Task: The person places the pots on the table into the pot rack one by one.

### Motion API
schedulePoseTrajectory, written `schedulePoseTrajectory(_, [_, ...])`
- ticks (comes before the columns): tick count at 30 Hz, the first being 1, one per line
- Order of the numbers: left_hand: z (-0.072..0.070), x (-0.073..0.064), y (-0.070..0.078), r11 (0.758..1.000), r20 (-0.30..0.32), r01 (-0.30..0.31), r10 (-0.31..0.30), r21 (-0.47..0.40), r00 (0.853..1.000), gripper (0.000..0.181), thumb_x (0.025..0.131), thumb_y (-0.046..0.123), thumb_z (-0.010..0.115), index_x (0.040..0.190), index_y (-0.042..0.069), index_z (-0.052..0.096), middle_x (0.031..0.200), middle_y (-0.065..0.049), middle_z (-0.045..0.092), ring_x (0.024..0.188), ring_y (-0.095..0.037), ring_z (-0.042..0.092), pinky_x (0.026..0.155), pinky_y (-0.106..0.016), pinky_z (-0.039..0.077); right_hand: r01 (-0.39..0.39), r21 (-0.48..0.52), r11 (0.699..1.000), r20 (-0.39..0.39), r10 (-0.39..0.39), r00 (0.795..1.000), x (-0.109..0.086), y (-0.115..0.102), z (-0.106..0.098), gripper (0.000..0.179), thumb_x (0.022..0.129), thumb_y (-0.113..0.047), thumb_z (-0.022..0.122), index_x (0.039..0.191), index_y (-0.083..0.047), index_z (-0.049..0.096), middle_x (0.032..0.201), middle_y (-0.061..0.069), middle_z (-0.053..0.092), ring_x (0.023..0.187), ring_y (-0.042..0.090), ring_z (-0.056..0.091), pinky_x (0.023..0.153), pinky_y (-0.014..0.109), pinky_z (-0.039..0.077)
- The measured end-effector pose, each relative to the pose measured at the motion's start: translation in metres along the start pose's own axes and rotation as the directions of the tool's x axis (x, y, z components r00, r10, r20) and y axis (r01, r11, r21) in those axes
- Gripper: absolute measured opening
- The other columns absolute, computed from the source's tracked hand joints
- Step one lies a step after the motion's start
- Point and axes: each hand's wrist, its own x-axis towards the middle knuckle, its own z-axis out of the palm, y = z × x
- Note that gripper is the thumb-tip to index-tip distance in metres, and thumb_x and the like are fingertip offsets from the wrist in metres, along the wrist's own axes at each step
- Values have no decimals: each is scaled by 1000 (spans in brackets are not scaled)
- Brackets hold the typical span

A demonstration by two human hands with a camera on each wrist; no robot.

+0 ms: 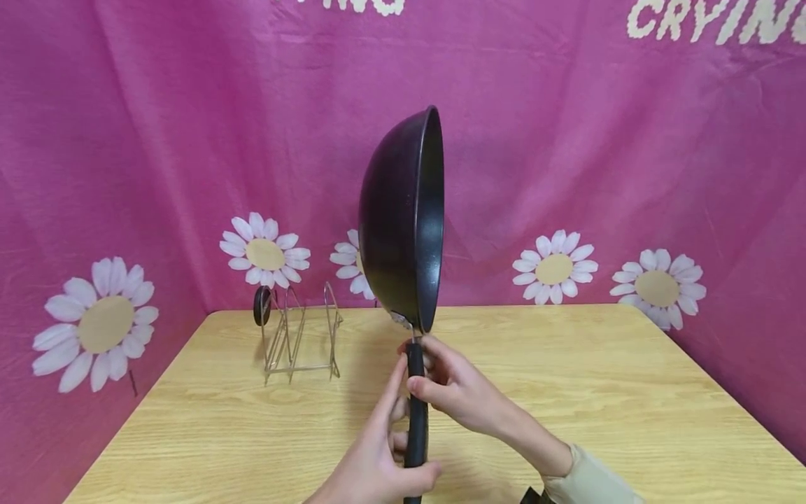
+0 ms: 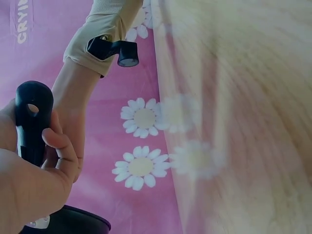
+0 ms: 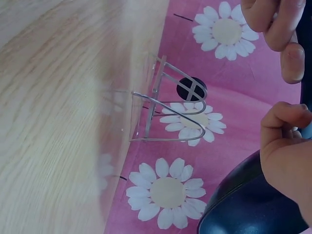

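A dark wok is held on end in the air in the head view, its bowl up and its open side facing right. Its black handle points down. My left hand grips the lower part of the handle, thumb across the near side. Higher up, just under the bowl, my right hand pinches the handle between thumb and fingers. In the left wrist view the handle's end, with its hanging hole, sticks out of the left hand. The right wrist view catches part of the bowl.
A wire rack with several upright loops stands at the back left of the wooden table. A black round piece is at its left end. Pink cloth with printed daisies hangs behind and at the sides.
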Motion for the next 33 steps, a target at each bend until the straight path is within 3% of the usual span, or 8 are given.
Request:
schedulePoseTrajectory(3, [-5, -3, 1, 999, -13, 11, -11, 33, 1000, 114, 79, 9, 78, 156, 47, 4, 155, -24, 34, 84, -21, 70, 72, -26, 55, -10, -32, 999, -1, 10, 1000, 3, 0, 3, 39, 99, -15, 60, 130, 5, 46, 89, 7, 58, 74, 8, 58, 65, 22, 48])
schedulePoseTrajectory(8, [-11, -4, 4, 997, -15, -9, 11, 75, 1000, 112, 81, 10, 78, 156, 47, 3, 154, -24, 36, 87, -23, 69, 74, -26, 55, 1, -69, 998, -2, -1, 1000, 10, -1, 5, 42, 99, -21, 62, 131, 3, 48, 93, 7, 57, 75, 9, 60, 66, 22, 49])
schedulePoseTrajectory(21, [-19, -16, 6, 990, -87, -27, 39, 136, 995, 119, 77, 4, 79, 156, 46, 1, 150, -27, 41, 72, -14, 66, 65, -25, 56, 6, -84, 996, 93, 2, 996, 24, -4, 13, 50, 97, -34, 63, 134, -4, 48, 93, 6, 64, 81, 8, 62, 72, 24, 51])
schedulePoseTrajectory(27, [-27, -22, 10, 990, -108, -13, 28, 141, 994, 118, 77, 5, 79, 156, 47, 2, 142, -25, 48, 72, -17, 66, 66, -26, 55, 29, -63, 998, 120, -21, 993, 32, -3, 20, 48, 98, -32, 62, 134, -4, 47, 93, 13, 64, 81, 9, 62, 73, 25, 52])
schedulePoseTrajectory(33, [-33, -24, 11, 990, -137, -14, 34, 142, 990, 118, 77, 3, 79, 157, 45, 1, 146, -27, 45, 71, -17, 68, 64, -27, 56, 44, -71, 996, 133, -34, 991, 41, -2, 25, 41, 99, -19, 61, 133, -2, 47, 94, 18, 65, 83, 8, 62, 76, 25, 52])
